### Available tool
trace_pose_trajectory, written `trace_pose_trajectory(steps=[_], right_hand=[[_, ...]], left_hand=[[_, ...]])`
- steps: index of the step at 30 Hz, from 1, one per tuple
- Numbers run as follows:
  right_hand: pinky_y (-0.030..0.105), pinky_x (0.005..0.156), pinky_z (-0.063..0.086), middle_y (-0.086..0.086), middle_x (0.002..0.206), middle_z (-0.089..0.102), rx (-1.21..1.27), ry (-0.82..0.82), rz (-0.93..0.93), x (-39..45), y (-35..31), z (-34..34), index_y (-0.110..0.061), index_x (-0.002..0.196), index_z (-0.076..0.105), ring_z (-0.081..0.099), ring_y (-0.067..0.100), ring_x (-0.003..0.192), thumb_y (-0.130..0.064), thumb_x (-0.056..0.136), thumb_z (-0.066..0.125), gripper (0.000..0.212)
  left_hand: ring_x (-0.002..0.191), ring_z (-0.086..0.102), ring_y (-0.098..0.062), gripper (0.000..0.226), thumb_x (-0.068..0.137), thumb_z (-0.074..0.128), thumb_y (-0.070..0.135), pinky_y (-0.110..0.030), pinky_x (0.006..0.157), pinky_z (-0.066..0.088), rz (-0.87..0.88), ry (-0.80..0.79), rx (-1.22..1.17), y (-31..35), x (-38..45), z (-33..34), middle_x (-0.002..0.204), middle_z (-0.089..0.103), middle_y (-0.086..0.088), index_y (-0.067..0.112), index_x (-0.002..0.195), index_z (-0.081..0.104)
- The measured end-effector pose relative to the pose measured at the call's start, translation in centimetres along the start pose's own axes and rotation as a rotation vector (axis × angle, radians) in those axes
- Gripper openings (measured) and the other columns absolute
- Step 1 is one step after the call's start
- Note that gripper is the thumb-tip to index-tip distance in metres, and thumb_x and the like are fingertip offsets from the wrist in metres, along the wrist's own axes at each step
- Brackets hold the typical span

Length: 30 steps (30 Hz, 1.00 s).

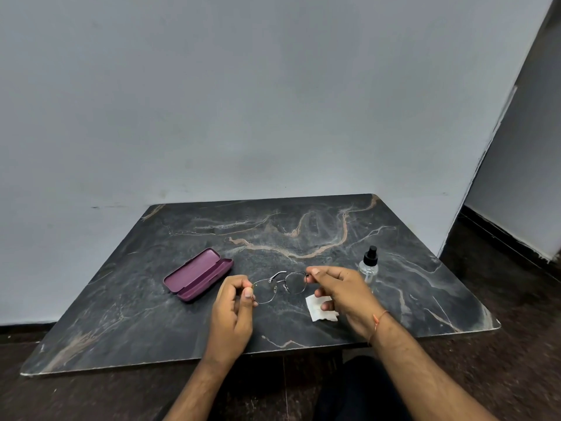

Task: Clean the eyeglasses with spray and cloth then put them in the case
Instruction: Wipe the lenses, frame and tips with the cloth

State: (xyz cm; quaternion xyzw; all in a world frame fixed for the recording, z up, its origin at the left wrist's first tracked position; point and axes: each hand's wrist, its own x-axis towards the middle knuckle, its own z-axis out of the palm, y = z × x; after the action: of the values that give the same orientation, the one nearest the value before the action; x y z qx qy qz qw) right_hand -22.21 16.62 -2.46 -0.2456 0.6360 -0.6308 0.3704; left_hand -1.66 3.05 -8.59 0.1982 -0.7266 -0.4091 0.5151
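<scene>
Thin metal-framed eyeglasses (pixel 280 286) hang just above the dark marble table (pixel 303 232), held at both ends. My left hand (pixel 232 311) pinches the frame's left edge. My right hand (pixel 340 291) pinches its right edge. A small white cloth (pixel 315 308) lies on the table under my right hand, partly hidden by its fingers. The purple glasses case (pixel 198 274) lies open with nothing inside, left of the glasses. A clear spray bottle (pixel 368 265) with a black nozzle stands upright behind my right hand.
The table stands against a grey wall (pixel 243 101). Dark floor (pixel 501 344) surrounds it, with a doorway recess at the right. My dark-clothed lap shows below the table's near edge.
</scene>
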Motion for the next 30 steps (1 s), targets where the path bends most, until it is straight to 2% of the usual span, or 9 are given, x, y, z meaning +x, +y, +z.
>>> trace_pose_trajectory(steps=[8,14,19,22,25,27,28,30], right_hand=[[0.025,0.056,0.062,0.008,0.090,0.081,0.174,-0.027,0.191,0.4,0.4,0.6,0.001,0.109,0.080,0.064,0.010,0.060,-0.010,0.097,0.077,0.016],[0.027,0.062,0.067,0.013,0.090,0.080,0.294,-0.047,0.249,0.5,0.5,0.8,0.005,0.111,0.079,0.072,0.016,0.066,-0.007,0.095,0.079,0.020],[0.029,0.064,0.067,0.016,0.094,0.081,0.353,-0.058,0.229,0.4,0.5,0.9,0.005,0.110,0.080,0.077,0.019,0.072,-0.004,0.094,0.078,0.019],[0.028,0.064,0.066,0.015,0.094,0.081,0.356,-0.063,0.212,0.4,0.4,0.9,0.004,0.109,0.080,0.077,0.017,0.071,-0.003,0.095,0.076,0.015],[0.027,0.064,0.066,0.015,0.094,0.081,0.348,-0.063,0.173,0.2,0.1,0.9,0.002,0.107,0.081,0.077,0.016,0.072,-0.003,0.095,0.077,0.014],[0.026,0.065,0.066,0.014,0.093,0.081,0.349,-0.070,0.140,0.1,0.0,1.0,0.001,0.105,0.082,0.076,0.015,0.073,-0.004,0.095,0.077,0.013],[0.026,0.066,0.066,0.014,0.093,0.080,0.351,-0.074,0.125,0.0,-0.1,1.1,0.001,0.104,0.082,0.075,0.015,0.074,-0.004,0.096,0.076,0.012],[0.026,0.067,0.066,0.013,0.092,0.080,0.347,-0.073,0.099,-0.1,-0.1,1.4,0.001,0.104,0.082,0.074,0.016,0.076,-0.005,0.096,0.076,0.012]], left_hand=[[0.086,0.069,-0.019,0.013,0.109,0.053,0.033,-0.019,0.081,0.054,-0.006,-0.018,0.015,-0.4,-0.1,0.1,0.096,0.065,-0.003,0.026,0.106,0.064],[0.089,0.065,-0.023,0.016,0.108,0.052,0.034,-0.029,0.084,0.054,-0.061,0.005,0.032,-0.7,0.0,0.0,0.096,0.065,-0.001,0.025,0.105,0.064],[0.091,0.063,-0.013,0.014,0.108,0.052,0.038,-0.016,0.086,0.048,-0.086,0.030,0.017,-0.5,0.0,-0.1,0.099,0.064,0.007,0.030,0.106,0.064],[0.095,0.064,-0.008,0.016,0.107,0.053,0.040,-0.012,0.087,0.048,-0.109,0.048,-0.001,-0.4,0.1,-0.1,0.105,0.068,0.005,0.030,0.108,0.066],[0.109,0.065,-0.006,0.016,0.107,0.055,0.039,-0.013,0.098,0.048,-0.126,0.034,-0.015,-0.3,0.7,-0.1,0.116,0.068,0.005,0.030,0.112,0.067],[0.120,0.062,0.000,0.009,0.113,0.058,0.025,-0.017,0.108,0.047,-0.171,0.007,-0.018,-0.7,1.0,-0.3,0.124,0.067,0.010,0.027,0.113,0.067],[0.127,0.061,0.001,0.013,0.116,0.057,0.016,-0.019,0.113,0.046,-0.213,-0.002,-0.022,-0.9,1.1,-0.3,0.132,0.066,0.011,0.025,0.113,0.067],[0.140,0.057,0.005,0.017,0.116,0.053,0.011,-0.014,0.116,0.042,-0.311,-0.030,-0.054,-1.3,1.3,-0.4,0.146,0.064,0.010,0.022,0.114,0.067]])
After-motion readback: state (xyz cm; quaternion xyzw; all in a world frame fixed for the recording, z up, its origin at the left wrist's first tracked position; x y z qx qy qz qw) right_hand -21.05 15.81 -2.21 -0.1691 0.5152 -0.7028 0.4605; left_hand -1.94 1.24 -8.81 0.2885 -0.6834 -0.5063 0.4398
